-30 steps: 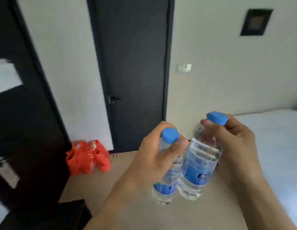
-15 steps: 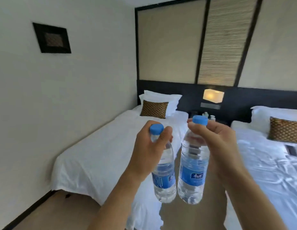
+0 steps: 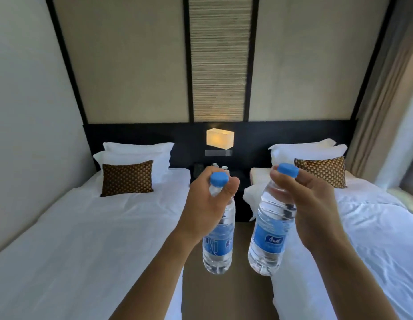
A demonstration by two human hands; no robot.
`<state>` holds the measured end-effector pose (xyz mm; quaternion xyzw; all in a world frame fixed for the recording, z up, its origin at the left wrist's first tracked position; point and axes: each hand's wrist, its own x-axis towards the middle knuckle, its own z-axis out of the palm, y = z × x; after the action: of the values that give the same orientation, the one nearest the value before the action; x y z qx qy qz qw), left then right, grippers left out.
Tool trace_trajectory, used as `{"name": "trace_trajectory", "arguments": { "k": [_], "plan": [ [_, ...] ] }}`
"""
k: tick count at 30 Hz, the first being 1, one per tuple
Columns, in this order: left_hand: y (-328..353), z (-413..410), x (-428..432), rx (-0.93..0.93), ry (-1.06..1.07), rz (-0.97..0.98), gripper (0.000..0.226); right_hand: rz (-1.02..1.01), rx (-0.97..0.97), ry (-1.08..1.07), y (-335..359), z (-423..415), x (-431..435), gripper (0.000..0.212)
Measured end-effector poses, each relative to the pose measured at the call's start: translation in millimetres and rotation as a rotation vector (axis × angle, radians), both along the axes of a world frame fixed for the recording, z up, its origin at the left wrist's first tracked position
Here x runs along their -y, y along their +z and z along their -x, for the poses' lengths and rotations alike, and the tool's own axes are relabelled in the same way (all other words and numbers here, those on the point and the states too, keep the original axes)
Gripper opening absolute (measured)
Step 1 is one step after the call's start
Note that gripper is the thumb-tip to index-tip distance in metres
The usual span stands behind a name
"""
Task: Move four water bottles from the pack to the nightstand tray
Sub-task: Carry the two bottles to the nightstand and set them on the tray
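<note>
I have a bottle in each hand. My left hand (image 3: 209,210) has its fingers (image 3: 229,188) clenched around the neck of the left bottle (image 3: 218,245), just under its blue cap (image 3: 219,179); the body hangs below the fingers, nearly upright. My right hand (image 3: 314,209) grips the right bottle (image 3: 270,234) the same way, fingers (image 3: 283,181) wrapped at the neck beneath its cap (image 3: 288,170), with the base tilted slightly toward the left bottle. The two bottles hang near each other but apart, over the strip of floor (image 3: 226,294) between the left bed (image 3: 74,239) and the right bed (image 3: 374,227). Beyond my fingers, between the beds' heads, sits the dark nightstand (image 3: 241,179) under a lit lamp (image 3: 220,138). A few small items show on its tabletop past my left fingers, too small for me to make out; I cannot tell a tray there.
</note>
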<state>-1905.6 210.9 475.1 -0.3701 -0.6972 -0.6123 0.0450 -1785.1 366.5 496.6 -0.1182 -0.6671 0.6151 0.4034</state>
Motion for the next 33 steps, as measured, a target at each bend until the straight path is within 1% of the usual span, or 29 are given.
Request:
{"name": "trace_trajectory", "arguments": {
  "k": [3,7,10,13,15,18,23,25,28,30,33],
  "plan": [
    [-3,79,-61,-0.015,-0.031,0.004,0.03,-0.007,0.014,-0.05,-9,74,-60,0.029],
    [-14,190,-146,-0.015,-0.026,-0.043,0.026,-0.008,-0.005,-0.051,-25,178,-145,0.033],
    [-11,275,-216,-0.02,-0.017,-0.079,0.025,-0.018,-0.018,-0.042,-23,262,-214,0.027],
    [5,356,-284,-0.002,-0.035,-0.091,0.029,-0.019,-0.008,-0.025,-10,344,-281,0.023],
    [14,409,-324,0.011,-0.038,-0.112,0.031,-0.014,-0.004,-0.016,0,399,-324,0.025],
    [17,489,-379,0.015,-0.039,-0.149,0.035,-0.003,-0.005,-0.013,6,480,-379,0.034],
    [-5,627,-469,0.05,-0.067,-0.134,0.032,0.021,0.018,-0.018,-27,617,-473,0.017],
    [-24,688,-508,0.05,-0.089,-0.139,0.035,0.038,0.018,-0.034,-51,678,-511,0.022],
    [-56,787,-572,0.028,-0.129,-0.137,0.038,0.053,0.011,-0.064,-89,774,-568,0.038],
    [-81,854,-618,0.022,-0.164,-0.123,0.036,0.021,0.016,-0.055,-115,842,-608,0.045],
    [-105,951,-687,0.019,-0.199,-0.13,0.046,0.005,0.014,-0.035,-139,938,-670,0.055]
  ]
}}
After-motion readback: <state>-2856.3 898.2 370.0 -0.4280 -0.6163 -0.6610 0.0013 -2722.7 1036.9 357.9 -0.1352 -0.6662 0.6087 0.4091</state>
